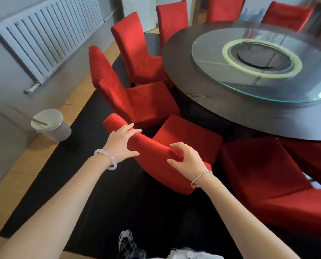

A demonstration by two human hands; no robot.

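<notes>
The person is gripping the padded top of the backrest of a red velvet-covered dining chair with both hands. The left hand is lying over the top, fingers stretched across the far side and thumb tucked under the near side. The right hand is clasping the same edge further along, fingers and thumb curled narrowly into the fabric. The chair is standing on the black rug, its seat just short of the round dark wooden table, between two matching red chairs. It seems to be leaning towards the person, though its legs are hidden. A white lidded bin is sitting by the wall.
</notes>
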